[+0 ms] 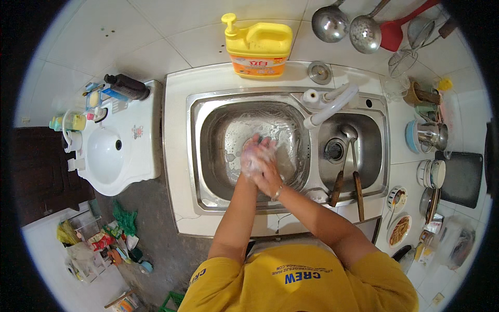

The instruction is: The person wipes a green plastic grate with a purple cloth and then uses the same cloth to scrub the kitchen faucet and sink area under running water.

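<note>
Both hands are pressed together over the large left basin (218,125) of a steel double sink, covered in white suds. My left hand (249,160) lies underneath, its fingers stretched toward the back of the basin. Across it lies my right hand (268,178), its fingers closed around the left and partly hidden by foam. A bracelet (278,193) circles my right wrist. Foam and wet streaks mark the basin floor. The white faucet spout (332,110) points over the divider, to the right of my hands.
A yellow jug with a pump (260,49) stands behind the sink. Two wooden-handled utensils (338,188) rest in the right basin (371,171). Ladles (330,24) hang at the back right. A plate of food (400,230) sits on the right counter; a white washbasin (104,156) is left.
</note>
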A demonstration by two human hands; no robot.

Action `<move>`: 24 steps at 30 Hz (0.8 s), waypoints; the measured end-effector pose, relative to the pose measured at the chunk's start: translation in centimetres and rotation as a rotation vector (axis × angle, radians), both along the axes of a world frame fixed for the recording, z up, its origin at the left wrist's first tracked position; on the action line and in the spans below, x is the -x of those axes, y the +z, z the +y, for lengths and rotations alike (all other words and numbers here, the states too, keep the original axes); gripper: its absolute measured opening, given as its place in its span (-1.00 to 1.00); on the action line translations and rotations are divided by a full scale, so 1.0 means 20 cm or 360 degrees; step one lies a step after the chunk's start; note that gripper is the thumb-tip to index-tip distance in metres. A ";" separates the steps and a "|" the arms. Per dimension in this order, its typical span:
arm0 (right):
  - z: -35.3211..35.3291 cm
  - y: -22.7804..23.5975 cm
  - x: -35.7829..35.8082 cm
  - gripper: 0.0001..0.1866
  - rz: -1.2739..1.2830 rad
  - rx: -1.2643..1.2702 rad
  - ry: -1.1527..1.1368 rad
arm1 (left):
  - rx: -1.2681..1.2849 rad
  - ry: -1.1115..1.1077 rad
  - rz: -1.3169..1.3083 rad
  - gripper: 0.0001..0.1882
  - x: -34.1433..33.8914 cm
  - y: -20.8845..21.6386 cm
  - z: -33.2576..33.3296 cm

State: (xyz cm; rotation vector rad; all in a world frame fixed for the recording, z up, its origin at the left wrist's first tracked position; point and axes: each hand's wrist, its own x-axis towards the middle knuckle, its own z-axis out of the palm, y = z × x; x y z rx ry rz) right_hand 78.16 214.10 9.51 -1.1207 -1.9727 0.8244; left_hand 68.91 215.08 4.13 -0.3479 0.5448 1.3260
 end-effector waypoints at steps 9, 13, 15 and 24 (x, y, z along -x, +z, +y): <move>0.10 -0.17 0.03 -0.57 0.1182 0.1062 -0.0107 | -0.0284 0.0322 0.0308 -0.62 0.00 0.10 0.00; -0.01 0.11 0.02 -0.65 0.1510 0.1469 -0.0049 | 0.0249 0.0142 0.0445 -0.61 0.05 0.18 0.00; 0.03 0.17 0.01 -0.73 0.1453 0.1565 -0.0063 | -0.0232 0.0015 0.0047 -0.52 0.07 0.05 -0.08; 0.01 0.19 -0.06 -0.83 0.0056 -0.0367 0.0167 | -0.0919 -0.0018 -0.0414 -0.77 0.04 0.04 -0.03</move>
